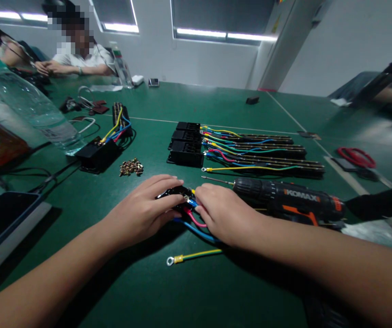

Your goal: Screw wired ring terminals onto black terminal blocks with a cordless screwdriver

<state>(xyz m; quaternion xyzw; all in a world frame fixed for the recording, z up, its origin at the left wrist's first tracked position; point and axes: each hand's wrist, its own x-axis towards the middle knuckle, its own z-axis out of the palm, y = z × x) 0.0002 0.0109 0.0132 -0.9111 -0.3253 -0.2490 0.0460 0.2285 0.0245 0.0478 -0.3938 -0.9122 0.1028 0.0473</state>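
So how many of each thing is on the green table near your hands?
Black terminal blocks with wires in the stack: 3
Black block under the hands: 1
Cordless screwdriver: 1
Pile of brass screws: 1
Loose yellow-green wire with ring lug: 1
Total: 7

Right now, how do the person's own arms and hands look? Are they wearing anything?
Both arms are bare as far as the picture shows: no sleeves in view. The left hand and the right hand wear no gloves, and no rings, watch or bracelet can be seen. The nails that show look short and unpainted.
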